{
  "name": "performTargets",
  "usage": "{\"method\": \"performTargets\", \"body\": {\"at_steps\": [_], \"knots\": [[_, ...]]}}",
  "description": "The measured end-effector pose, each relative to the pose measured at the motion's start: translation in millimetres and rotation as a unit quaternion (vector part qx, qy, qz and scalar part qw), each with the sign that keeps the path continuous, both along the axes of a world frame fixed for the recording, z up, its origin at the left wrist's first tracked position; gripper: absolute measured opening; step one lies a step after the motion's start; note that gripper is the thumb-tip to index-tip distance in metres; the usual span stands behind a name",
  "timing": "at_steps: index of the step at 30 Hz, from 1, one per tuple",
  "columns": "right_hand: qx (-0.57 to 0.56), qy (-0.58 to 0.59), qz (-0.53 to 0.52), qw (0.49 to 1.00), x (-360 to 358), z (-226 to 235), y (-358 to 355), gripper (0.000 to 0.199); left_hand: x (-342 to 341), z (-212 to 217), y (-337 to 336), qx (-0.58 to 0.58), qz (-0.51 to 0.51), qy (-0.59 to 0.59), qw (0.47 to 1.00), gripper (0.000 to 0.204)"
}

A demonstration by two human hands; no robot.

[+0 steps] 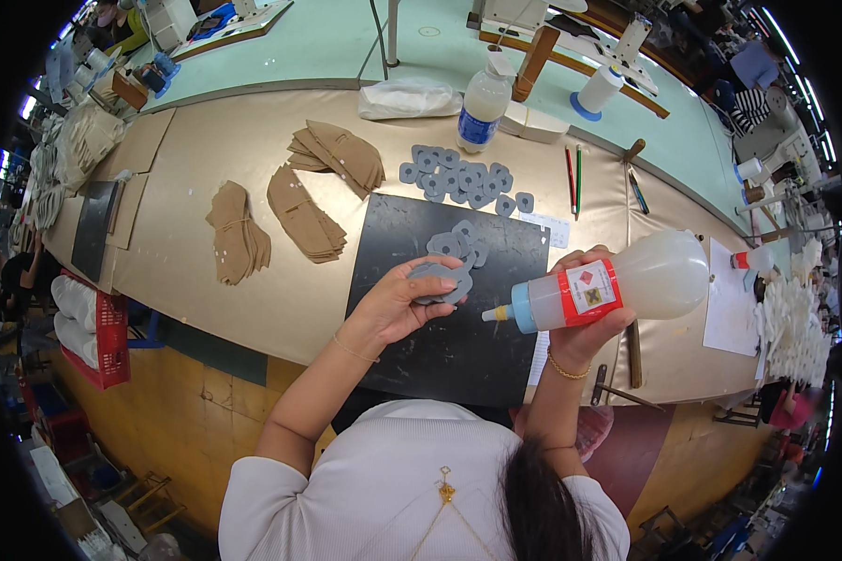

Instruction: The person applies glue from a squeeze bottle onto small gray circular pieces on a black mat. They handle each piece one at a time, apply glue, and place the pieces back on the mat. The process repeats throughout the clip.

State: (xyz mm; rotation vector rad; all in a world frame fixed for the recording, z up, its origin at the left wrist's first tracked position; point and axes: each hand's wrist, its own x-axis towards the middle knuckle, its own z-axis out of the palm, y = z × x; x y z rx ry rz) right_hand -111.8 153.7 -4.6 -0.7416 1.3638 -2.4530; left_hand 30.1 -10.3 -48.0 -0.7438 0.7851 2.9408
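Over a black cutting mat point(407, 351), my left hand point(398, 304) pinches a small stack of rounded grey patches point(447, 280) between thumb and fingers. My right hand point(585, 332) grips a translucent squeeze bottle point(664, 274) with a red-and-white label and a blue cap. The bottle lies nearly level, its narrow yellowish nozzle pointing left toward the patches, a short gap apart from them. Just beyond my left hand, several loose grey patches point(464, 234) lie overlapping on the mat. A larger spread of grey patches point(458, 178) is behind the mat on the table.
Bundles of brown cut pieces point(307, 215) lie to the left. A bottle with a blue label point(484, 107) stands at the back beside a white plastic bag point(409, 100). Pencils point(574, 182) and a pen point(638, 190) lie right of it. A hammer point(617, 388) rests near the right front edge.
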Motion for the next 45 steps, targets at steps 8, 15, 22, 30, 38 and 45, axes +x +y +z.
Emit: {"method": "performTargets", "body": {"at_steps": [8, 15, 22, 30, 38, 45], "knots": [[0.051, 0.037, -0.074, 0.995, 2.8, 2.1, 1.0, 0.086, -6.0, 14.3, 12.5, -0.112, 0.039, -0.035, 0.992, 0.023], [0.065, 0.155, -0.158, 0.973, 11.1, -8.2, -6.9, 0.091, -5.7, 4.5, 14.6, -0.234, 0.021, -0.048, 0.971, 0.023], [0.096, 0.23, -0.13, 0.96, 12.5, -16.8, -4.2, 0.086, -6.0, 11.1, 19.9, -0.234, 0.035, -0.038, 0.971, 0.021], [0.115, 0.265, -0.156, 0.945, 10.1, -20.5, -6.1, 0.082, -3.5, 16.9, 20.5, -0.254, 0.018, -0.03, 0.967, 0.022], [0.117, 0.23, -0.174, 0.95, 10.5, -3.7, -1.4, 0.089, -8.6, 24.5, 17.9, -0.183, 0.049, -0.053, 0.98, 0.015], [0.065, 0.257, -0.091, 0.96, 19.1, -8.6, 7.1, 0.08, -6.9, 13.8, 14.3, -0.287, 0.063, -0.041, 0.955, 0.013]]}}
